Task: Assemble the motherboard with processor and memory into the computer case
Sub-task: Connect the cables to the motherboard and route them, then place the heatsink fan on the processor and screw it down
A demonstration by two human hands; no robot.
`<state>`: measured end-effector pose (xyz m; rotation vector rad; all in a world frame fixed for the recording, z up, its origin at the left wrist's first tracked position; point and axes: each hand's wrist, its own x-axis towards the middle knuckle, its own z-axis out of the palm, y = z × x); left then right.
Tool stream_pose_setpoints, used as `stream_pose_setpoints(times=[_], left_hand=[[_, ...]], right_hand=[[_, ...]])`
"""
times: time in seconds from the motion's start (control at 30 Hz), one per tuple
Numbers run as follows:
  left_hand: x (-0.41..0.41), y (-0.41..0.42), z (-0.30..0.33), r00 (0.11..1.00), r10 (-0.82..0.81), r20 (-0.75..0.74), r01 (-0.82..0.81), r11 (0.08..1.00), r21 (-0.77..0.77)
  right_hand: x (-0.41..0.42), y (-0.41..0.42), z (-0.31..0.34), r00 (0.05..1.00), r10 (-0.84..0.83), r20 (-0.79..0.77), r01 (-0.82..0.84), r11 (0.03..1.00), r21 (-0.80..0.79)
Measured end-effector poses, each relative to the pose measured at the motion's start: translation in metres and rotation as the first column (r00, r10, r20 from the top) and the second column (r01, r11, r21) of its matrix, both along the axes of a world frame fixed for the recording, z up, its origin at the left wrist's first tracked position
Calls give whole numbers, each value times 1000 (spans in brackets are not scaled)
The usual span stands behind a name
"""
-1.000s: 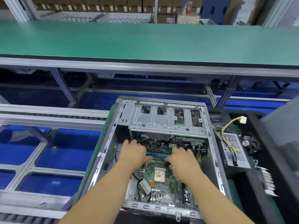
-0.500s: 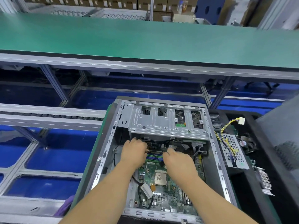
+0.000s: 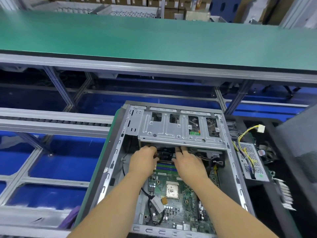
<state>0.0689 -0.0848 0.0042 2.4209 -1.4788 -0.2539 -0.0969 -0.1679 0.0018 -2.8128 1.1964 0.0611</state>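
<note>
An open grey computer case lies flat in front of me. The green motherboard sits inside it, with a square silver processor at its middle and green and blue memory slots towards the far end. My left hand and my right hand reach to the far edge of the board, under the metal drive cage. The left fingers curl around something dark there, possibly a cable. The right fingertips are partly hidden under the cage.
A black tray on the right holds a perforated power supply with yellow wires and a white plug. A long green bench runs across behind. Grey rails and blue floor lie to the left.
Both hands have moved farther from me, off the memory slots and up under the drive cage's edge. The camera view has shifted slightly.
</note>
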Motion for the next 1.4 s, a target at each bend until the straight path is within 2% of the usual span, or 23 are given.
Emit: stream_pose_setpoints(times=[0.13,0.17,0.27,0.33,0.4,0.47,0.53,0.6,0.63,0.73,0.8,0.83,0.9,0.97,1.0,1.03,1.07,1.13,1.2,1.27,1.33,1.4], left_hand=[[-2,-1,0,978,-41,-204,22,996,-92],[-4,-1,0,977,-59,-204,39,994,-103],[-8,-2,-1,994,-103,-20,103,995,-6],[-11,-4,-2,998,-70,10,70,997,20],[-16,-8,-1,1000,-6,25,5,998,60],[-18,-11,0,994,101,-27,-98,991,95],[-15,-12,1,960,242,-139,-224,966,131],[-15,-13,6,956,278,-89,-264,954,144],[-18,-15,12,971,236,-32,-229,961,156],[-44,-25,50,992,-44,115,4,946,324],[-68,-35,79,959,-232,162,142,889,435],[-83,-40,96,943,-291,158,202,883,423],[-116,-57,130,920,-366,141,315,904,288],[-151,-82,150,898,-415,149,413,910,46],[-168,-96,155,881,-446,156,459,886,-58],[-184,-110,157,859,-483,171,504,856,-114],[-199,-122,154,835,-515,193,541,832,-123],[-222,-145,138,783,-567,257,594,803,-39],[-243,-163,118,730,-617,294,626,776,75],[-264,-172,97,692,-653,307,646,750,140],[-279,-175,80,677,-673,297,657,735,165],[-287,-174,68,666,-686,293,667,723,179]], right_hand=[[5,1,-5,996,-60,-69,62,998,26],[6,-1,-7,993,-82,-86,86,995,44],[7,-13,-6,966,-193,-173,226,955,194],[8,-19,-4,946,-208,-247,280,911,304],[9,-14,1,945,-237,-226,311,865,393],[9,0,8,960,-201,-196,268,860,435],[4,16,22,962,-67,-263,178,889,423],[-4,29,40,962,8,-272,117,890,440],[-8,33,51,978,13,-206,82,890,449],[-16,30,97,983,-47,180,-54,856,514],[-24,12,122,902,-188,388,-25,875,483],[-33,-1,130,832,-247,497,15,906,424],[-57,-29,137,665,-305,681,144,948,284],[-90,-58,132,496,-414,763,323,904,280],[-109,-72,125,444,-478,758,411,860,301],[-129,-85,114,427,-540,725,489,813,317],[-152,-96,102,452,-596,664,554,771,315],[-197,-110,75,585,-661,470,622,737,262],[-239,-117,46,751,-640,161,612,767,191],[-275,-119,20,846,-512,-149,531,832,160],[-303,-127,-1,855,-380,-352,469,856,216],[-321,-133,-15,805,-272,-527,456,852,258]])
